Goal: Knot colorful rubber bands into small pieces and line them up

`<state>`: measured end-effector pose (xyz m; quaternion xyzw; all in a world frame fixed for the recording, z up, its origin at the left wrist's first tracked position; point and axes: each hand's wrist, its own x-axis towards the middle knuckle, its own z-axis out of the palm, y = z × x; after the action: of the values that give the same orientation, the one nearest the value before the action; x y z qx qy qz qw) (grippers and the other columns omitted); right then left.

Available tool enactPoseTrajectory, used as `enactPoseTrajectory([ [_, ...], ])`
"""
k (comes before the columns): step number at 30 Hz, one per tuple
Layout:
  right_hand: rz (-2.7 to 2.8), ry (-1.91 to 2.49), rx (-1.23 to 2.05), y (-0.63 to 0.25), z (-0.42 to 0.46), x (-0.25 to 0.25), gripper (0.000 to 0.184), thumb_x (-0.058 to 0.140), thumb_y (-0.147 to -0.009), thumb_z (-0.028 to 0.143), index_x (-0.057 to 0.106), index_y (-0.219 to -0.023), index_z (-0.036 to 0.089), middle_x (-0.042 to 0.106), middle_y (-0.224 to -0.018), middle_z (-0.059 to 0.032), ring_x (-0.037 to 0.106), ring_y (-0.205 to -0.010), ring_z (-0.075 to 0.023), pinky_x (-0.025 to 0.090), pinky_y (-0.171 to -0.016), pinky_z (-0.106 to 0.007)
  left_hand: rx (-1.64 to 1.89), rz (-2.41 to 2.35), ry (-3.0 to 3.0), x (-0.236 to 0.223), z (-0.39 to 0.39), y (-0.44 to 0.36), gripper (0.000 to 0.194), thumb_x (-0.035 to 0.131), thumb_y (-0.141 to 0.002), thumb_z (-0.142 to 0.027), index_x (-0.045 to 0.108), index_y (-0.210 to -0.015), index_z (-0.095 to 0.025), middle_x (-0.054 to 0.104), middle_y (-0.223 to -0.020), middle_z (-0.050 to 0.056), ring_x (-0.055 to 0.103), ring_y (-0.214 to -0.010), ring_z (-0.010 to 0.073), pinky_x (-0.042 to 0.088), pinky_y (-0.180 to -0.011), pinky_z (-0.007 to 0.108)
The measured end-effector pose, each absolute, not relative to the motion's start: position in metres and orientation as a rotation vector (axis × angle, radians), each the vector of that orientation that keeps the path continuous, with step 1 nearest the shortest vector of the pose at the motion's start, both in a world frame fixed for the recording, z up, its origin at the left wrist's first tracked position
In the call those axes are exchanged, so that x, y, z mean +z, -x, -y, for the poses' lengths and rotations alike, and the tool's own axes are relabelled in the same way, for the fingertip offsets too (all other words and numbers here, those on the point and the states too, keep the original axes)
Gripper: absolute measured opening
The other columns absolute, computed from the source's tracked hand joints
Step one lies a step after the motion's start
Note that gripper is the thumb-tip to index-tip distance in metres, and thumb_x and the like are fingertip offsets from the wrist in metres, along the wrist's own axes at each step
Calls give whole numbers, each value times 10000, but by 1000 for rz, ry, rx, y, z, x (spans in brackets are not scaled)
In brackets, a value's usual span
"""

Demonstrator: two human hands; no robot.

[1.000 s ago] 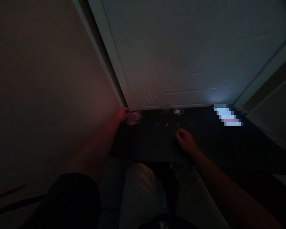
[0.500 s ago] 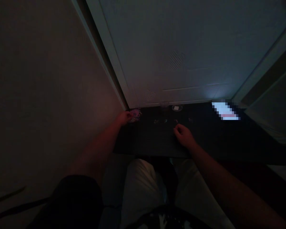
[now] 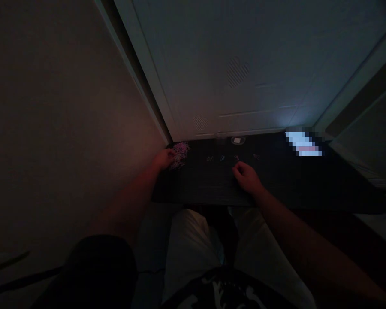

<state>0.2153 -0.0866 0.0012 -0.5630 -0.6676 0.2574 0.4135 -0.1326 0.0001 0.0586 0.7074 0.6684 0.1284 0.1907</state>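
In the dim light, my left hand is at the edge of a loose pile of small pink and purplish thin pieces at the left end of the dark table. Its fingers are drawn together against the pile, and what they pinch is too small and dark to name. My right hand rests over the middle of the table with fingers curled closed; anything inside is hidden. Just beyond it lies a row of tiny pieces: a pale one, a bluish one, a pinkish one and another.
A round clear lid or dish with a white square label lies at the table's back edge, beside a faint clear container. A bright, pixelated screen is at the right. A pale panel with heart patterns rises behind the dark table.
The view has tilted slightly, so the table sits a little higher. My left hand has drawn slightly back, exposing more of the pile's near side. My right hand stays closed in nearly the same place.
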Motion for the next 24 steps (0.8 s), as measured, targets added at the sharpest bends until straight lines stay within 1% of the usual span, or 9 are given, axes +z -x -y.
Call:
enactPoseTrajectory([
  [2,1687,1413,633,-215,86,1,200,454,-785,353,456,-656,201,490,-601,8,439,-571,-130,316,-540,-258,376,-1867,-2038,57,0,135,246,556,-767,-229,599,-999,-161,664,-994,73,607,-875,154,469,-772,260],
  [4,1694,1413,624,-215,87,1,195,454,-783,349,456,-655,202,490,-596,7,437,-570,-131,317,-540,-258,306,-1861,-2084,55,2,137,234,558,-759,-228,605,-979,-162,664,-984,73,607,-872,159,463,-777,264],
  [8,1677,1412,640,-215,87,2,201,452,-784,356,444,-650,207,478,-579,12,435,-560,-131,325,-542,-259,111,-1926,-2035,53,11,138,251,629,-689,-279,615,-907,-154,666,-857,71,612,-772,184,466,-680,281],
  [12,1685,1399,636,-215,86,1,207,446,-788,356,442,-644,208,476,-577,10,441,-572,-133,328,-547,-259,80,-1959,-1976,51,15,139,267,672,-633,-281,615,-854,-142,661,-776,69,612,-712,193,459,-627,282],
  [16,1684,1406,637,-216,85,0,199,450,-786,355,447,-654,206,477,-597,14,436,-561,-127,325,-544,-260,103,-1990,-1923,51,16,140,209,651,-629,-214,619,-826,-150,671,-772,59,606,-685,170,440,-591,251],
  [19,1675,1405,646,-216,86,1,199,452,-785,355,445,-653,206,474,-591,14,433,-556,-127,322,-539,-259,112,-2006,-1928,54,16,139,161,627,-650,-201,623,-804,-152,668,-766,53,596,-664,153,417,-552,232],
  [24,1663,1410,655,-215,88,3,201,456,-779,355,446,-645,206,477,-584,11,432,-554,-129,316,-530,-257,110,-2033,-1917,60,16,138,82,628,-650,-184,639,-730,-167,660,-683,30,584,-611,129,396,-521,215],
])
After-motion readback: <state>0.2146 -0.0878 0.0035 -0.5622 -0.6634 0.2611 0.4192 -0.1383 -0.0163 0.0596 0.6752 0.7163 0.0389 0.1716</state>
